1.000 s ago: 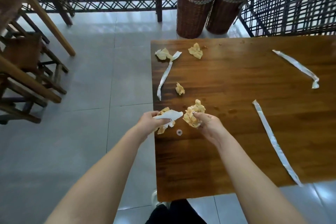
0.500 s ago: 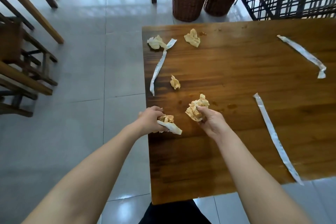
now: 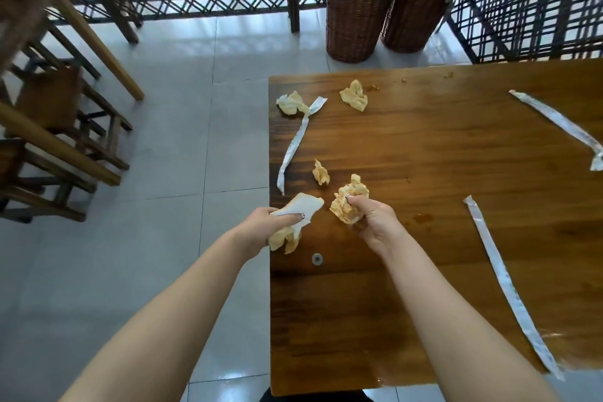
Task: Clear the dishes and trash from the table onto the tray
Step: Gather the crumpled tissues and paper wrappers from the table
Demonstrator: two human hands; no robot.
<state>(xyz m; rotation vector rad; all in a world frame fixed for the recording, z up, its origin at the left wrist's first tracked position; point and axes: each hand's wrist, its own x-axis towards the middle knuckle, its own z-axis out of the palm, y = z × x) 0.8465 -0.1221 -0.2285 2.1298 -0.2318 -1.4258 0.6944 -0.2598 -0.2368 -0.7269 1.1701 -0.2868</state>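
Two wads of trash were in my grip, one in each hand. My left hand (image 3: pixel 270 222) clutched a flat white paper wrapper scrap (image 3: pixel 305 206) together with a crumpled yellow-stained napkin wad (image 3: pixel 284 240) that hung beneath its fingers. It hovered right over the left edge of the brown wooden table (image 3: pixel 456 173). My right hand (image 3: pixel 375 222), just beside it over the wood, pinched a larger crumpled yellowish napkin ball (image 3: pixel 347 204) in curled fingers.

Just beyond the gap between my hands lay a small crumpled napkin bit (image 3: pixel 320 172). Beyond my left hand, a long white paper strip (image 3: pixel 295 147) ran along the table edge to a far crumpled napkin (image 3: pixel 292 103). Another crumpled wad (image 3: pixel 354 96) sat beyond my right hand. A small pale ring (image 3: pixel 317 259) lay just nearer me, between my wrists.

Well to the right of my right hand, a second white strip (image 3: pixel 502 277) stretched to the near edge, with a third strip (image 3: pixel 561 121) farther out. A broad stretch of wood separated them from my right hand. Left of my left hand was grey tiled floor (image 3: pixel 163 173), with wooden chairs (image 3: pixel 49 124) well apart.
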